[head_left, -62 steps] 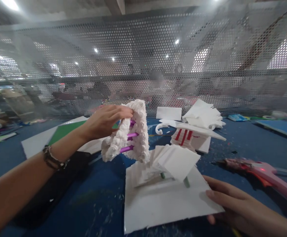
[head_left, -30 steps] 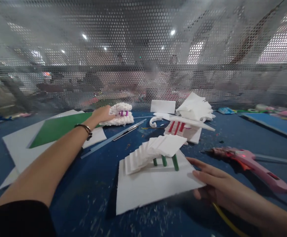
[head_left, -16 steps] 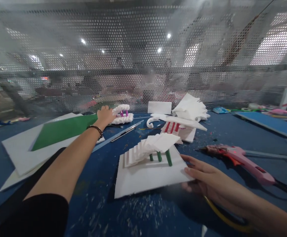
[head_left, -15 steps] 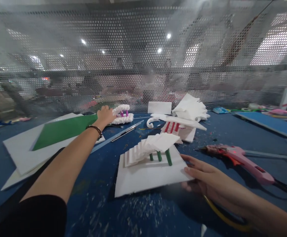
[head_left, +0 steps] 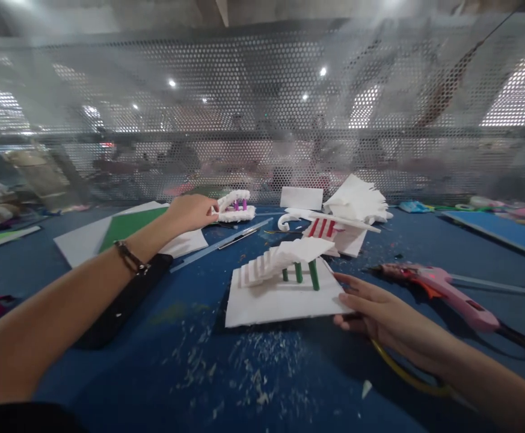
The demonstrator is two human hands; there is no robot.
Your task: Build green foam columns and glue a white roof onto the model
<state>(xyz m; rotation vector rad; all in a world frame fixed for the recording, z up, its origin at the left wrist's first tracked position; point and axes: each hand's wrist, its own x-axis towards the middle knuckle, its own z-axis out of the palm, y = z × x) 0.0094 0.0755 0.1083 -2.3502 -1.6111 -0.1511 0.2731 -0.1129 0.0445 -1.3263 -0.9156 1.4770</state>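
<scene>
On a scrap-strewn blue table (head_left: 176, 373) before a perforated screen (head_left: 244, 144), a white stepped model (head_left: 257, 272) with green posts (head_left: 314, 275) has its flat base (head_left: 284, 305) pinched in the right hand (head_left: 379, 307), while the left hand (head_left: 187, 213) meets a lumpy, purple-posted white model (head_left: 240, 214), its grip unclear.

Toward the right edge of the desk (head_left: 190, 373), glue gun (head_left: 454, 294); toward the left, sheets (head_left: 122, 231); between, model staircase (head_left: 280, 291).
</scene>
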